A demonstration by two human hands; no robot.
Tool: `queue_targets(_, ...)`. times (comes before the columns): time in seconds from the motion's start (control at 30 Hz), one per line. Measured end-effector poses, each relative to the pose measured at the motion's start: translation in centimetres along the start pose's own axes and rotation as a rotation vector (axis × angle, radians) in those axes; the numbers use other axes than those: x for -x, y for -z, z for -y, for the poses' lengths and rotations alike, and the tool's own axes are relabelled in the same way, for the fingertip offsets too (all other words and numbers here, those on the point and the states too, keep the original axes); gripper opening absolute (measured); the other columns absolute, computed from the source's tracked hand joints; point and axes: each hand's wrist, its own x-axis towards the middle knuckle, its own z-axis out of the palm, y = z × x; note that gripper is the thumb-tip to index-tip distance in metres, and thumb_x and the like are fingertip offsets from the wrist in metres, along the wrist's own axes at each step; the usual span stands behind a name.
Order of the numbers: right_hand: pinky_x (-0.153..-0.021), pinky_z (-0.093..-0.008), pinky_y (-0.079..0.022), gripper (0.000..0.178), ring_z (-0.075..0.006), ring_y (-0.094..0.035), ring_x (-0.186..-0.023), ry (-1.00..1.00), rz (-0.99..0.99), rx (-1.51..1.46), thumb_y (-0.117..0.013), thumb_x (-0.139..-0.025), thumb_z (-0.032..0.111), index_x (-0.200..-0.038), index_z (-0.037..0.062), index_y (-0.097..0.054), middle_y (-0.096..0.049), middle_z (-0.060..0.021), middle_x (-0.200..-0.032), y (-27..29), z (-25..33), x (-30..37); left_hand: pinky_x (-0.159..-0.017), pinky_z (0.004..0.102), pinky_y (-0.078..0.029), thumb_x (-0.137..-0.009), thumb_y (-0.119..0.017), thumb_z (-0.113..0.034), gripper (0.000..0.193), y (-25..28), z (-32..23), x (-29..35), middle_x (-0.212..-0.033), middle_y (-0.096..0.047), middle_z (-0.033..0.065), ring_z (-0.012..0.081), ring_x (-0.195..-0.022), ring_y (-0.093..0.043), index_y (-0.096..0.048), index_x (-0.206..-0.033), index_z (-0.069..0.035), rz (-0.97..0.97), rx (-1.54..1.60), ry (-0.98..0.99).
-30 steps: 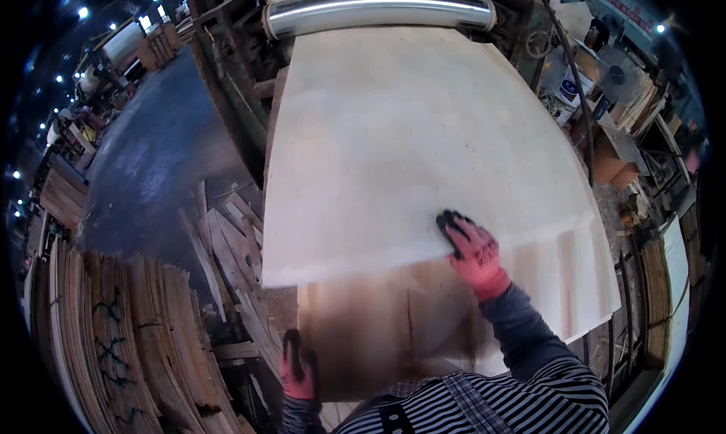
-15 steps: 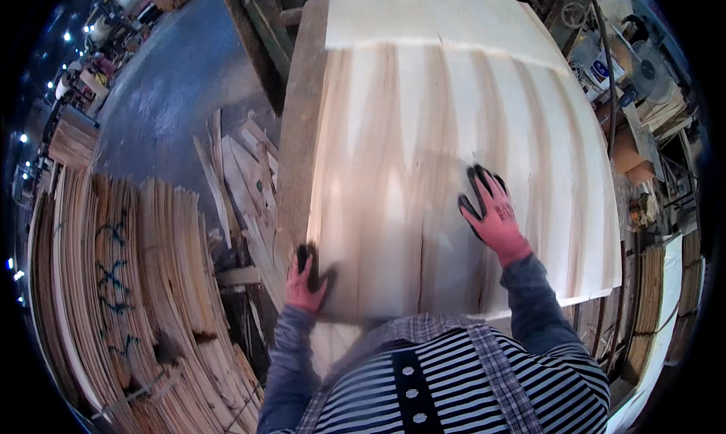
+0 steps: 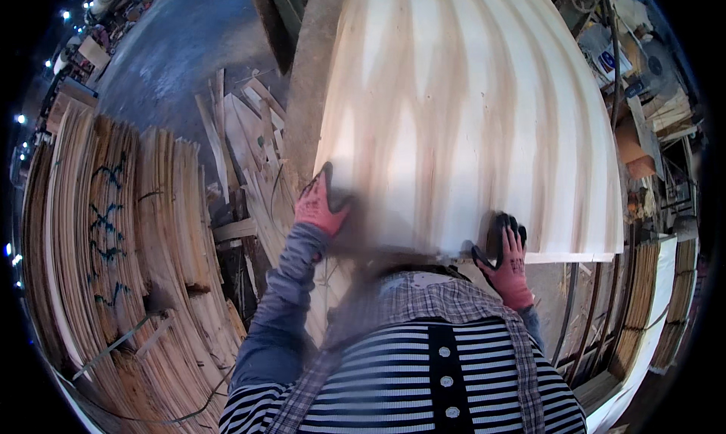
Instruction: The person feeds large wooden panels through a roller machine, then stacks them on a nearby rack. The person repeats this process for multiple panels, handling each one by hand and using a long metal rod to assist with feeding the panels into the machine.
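Note:
A wide veneer sheet [image 3: 446, 131], pale with brown streaks, lies on a stack in front of me, its near edge close to my body. My left hand [image 3: 321, 207], in a pink glove with black fingertips, rests at the sheet's left edge near the close corner. Its thumb stands apart from the fingers, some of which are hard to make out. At the near edge, right of the middle, my right hand [image 3: 509, 264] wears a matching glove. Those fingers stretch forward over the sheet and the thumb is spread out to the left.
Bundled veneer sheets [image 3: 113, 230] stand on the left, with loose wood strips [image 3: 246, 131] between them and the stack. More stacked sheets [image 3: 650, 305] lie at the right. A cardboard box [image 3: 635, 150] and a white bucket [image 3: 605, 60] are at the far right.
My right hand has drawn back from the sheet's middle to its near edge. My left hand has moved forward along the left edge. The pale sheet across the far end is out of view.

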Motion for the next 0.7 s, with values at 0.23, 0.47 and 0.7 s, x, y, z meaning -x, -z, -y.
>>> queue_targets(0.23, -0.097, -0.0533, -0.016, 0.092, -0.0407, -0.025, -0.119, 0.036, 0.062, 0.061, -0.070, -0.056, 0.045, -0.125, -0.0011, -0.029, -0.029, -0.0229, -0.128, -0.1, 0.1, -0.4, -0.088, 0.0371, -0.037, -0.069, -0.060, -0.029, 0.070, 4.2, -2.9, 0.1, -0.114, -0.048, 0.0191, 0.0342, -0.102, -0.048, -0.028, -0.128, -0.006, -0.202, 0.147, -0.262)
queue_targets(0.47, -0.094, -0.0527, -0.025, 0.076, -0.0436, -0.029, -0.115, 0.196, -0.255, 0.111, -0.069, -0.055, 0.030, -0.118, -0.0004, -0.036, -0.033, -0.0219, -0.125, 1.2, -1.1, 0.5, -0.079, 0.0254, -0.044, -0.072, -0.060, 0.004, 0.055, 14.3, -8.8, 2.4, -0.111, -0.052, 0.0146, 0.0161, -0.093, -0.054, -0.038, -0.122, 0.000, -0.171, 1.211, -0.154)
queue_targets(0.7, -0.079, -0.0490, -0.040, 0.037, -0.0398, -0.051, -0.089, 0.311, -0.334, -0.006, -0.057, -0.062, 0.027, -0.091, 0.0043, -0.058, -0.053, -0.0195, -0.102, 8.1, 2.1, -0.5, -0.082, 0.0302, -0.043, -0.081, -0.046, -0.010, 0.041, 12.0, -3.4, 3.8, -0.109, -0.051, 0.0207, 0.0229, -0.100, -0.052, -0.040, -0.118, 0.004, -0.427, 1.632, -0.065)
